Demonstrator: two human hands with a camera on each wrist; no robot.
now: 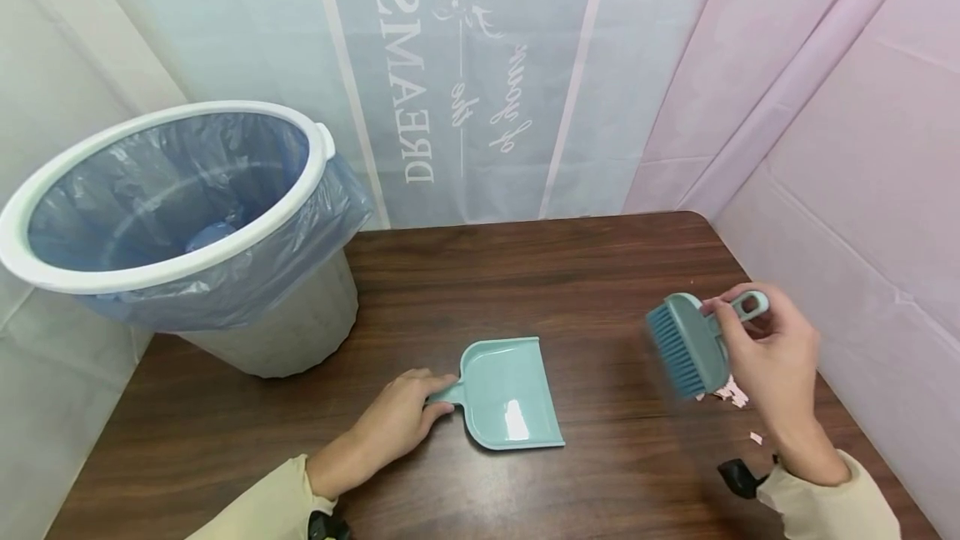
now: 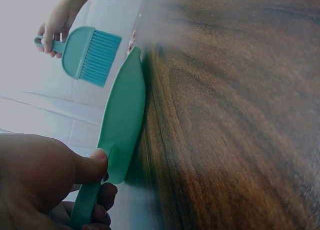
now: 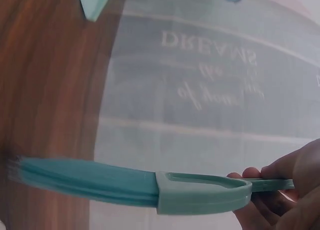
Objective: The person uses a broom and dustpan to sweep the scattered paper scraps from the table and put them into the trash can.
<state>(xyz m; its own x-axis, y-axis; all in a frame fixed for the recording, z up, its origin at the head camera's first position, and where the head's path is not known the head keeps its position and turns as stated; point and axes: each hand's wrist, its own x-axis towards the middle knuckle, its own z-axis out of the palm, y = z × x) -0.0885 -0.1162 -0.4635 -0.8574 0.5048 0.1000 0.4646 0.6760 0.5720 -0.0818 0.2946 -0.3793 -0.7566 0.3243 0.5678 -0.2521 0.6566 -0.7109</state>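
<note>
A light teal dustpan (image 1: 506,394) lies on the wooden table, its wide edge facing right. My left hand (image 1: 393,419) grips its short handle; in the left wrist view the thumb (image 2: 92,165) presses on top of the handle. At the right, my right hand (image 1: 780,348) holds a small teal hand brush (image 1: 693,344) by its looped handle. The brush's bristles (image 3: 90,182) point down toward the table; whether they touch it I cannot tell. Pale pink paper scraps (image 1: 731,392) lie on the table beside the brush, partly hidden behind it. One stray scrap (image 1: 756,437) lies nearer me.
A trash bin (image 1: 281,323) with a white rim and a blue plastic liner stands at the left of the table (image 1: 480,282). Printed cloth (image 1: 465,65) hangs behind the table, and pale cloth (image 1: 862,190) hangs along its right side.
</note>
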